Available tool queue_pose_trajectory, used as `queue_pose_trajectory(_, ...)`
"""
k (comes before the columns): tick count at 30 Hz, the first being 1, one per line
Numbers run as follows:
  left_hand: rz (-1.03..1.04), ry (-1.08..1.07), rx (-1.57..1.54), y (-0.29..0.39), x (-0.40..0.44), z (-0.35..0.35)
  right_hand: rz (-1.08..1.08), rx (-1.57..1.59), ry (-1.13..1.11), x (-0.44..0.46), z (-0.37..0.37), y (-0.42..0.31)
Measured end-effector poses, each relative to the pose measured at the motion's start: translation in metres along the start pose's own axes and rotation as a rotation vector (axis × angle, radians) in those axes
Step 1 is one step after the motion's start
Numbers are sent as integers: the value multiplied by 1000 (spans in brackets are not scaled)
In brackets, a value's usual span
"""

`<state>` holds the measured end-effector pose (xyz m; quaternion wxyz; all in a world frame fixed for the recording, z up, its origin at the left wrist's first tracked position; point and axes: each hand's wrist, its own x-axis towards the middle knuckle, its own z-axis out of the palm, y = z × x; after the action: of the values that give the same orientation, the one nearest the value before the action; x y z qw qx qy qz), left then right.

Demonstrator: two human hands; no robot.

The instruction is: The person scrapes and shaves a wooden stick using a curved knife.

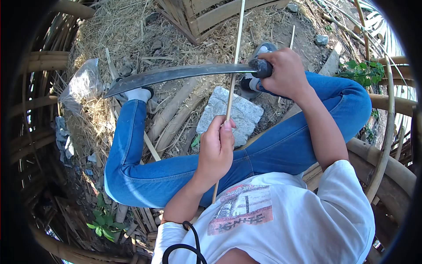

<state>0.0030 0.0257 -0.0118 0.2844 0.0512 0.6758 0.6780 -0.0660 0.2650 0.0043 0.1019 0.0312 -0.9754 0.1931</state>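
My left hand (217, 145) is closed around a thin bamboo strip (237, 48), thumb along its side. The strip runs from near my shirt up past the top of the view. My right hand (285, 72) grips the dark handle of a machete (176, 73). Its long, curved blade points left, and near the handle it crosses the strip; whether the two touch I cannot tell. Below the crossing, a pale, flat stone block (250, 112) lies on the ground between my legs.
Bamboo poles (176, 119) and straw-like shavings (114, 31) cover the ground. At left lies a clear plastic bag (83, 83). A slatted bamboo structure (211, 17) stands ahead, with curved bamboo rails (387, 132) at right. Green leaves (105, 222) grow at lower left.
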Motion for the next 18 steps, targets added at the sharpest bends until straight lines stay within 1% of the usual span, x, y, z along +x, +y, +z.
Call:
queue_pose_trajectory(1,10,16,25,-1,1,0,-1,17,-57,0,0,-4)
queue_pose_trajectory(2,19,31,52,-2,1,0,-39,41,-30,-2,8,-2)
queue_pose_trajectory(5,46,60,112,-3,2,2,-50,48,-38,-3,11,-5)
queue_pose_trajectory(8,56,71,124,-3,2,3,5,19,-3,-2,11,-3)
queue_pose_trajectory(11,65,68,129,-2,2,4,-6,-6,31,-1,12,3)
queue_pose_trajectory(14,54,59,111,0,1,4,3,-55,-40,2,4,1)
queue_pose_trajectory(18,43,57,75,1,-2,4,22,-131,102,5,9,17)
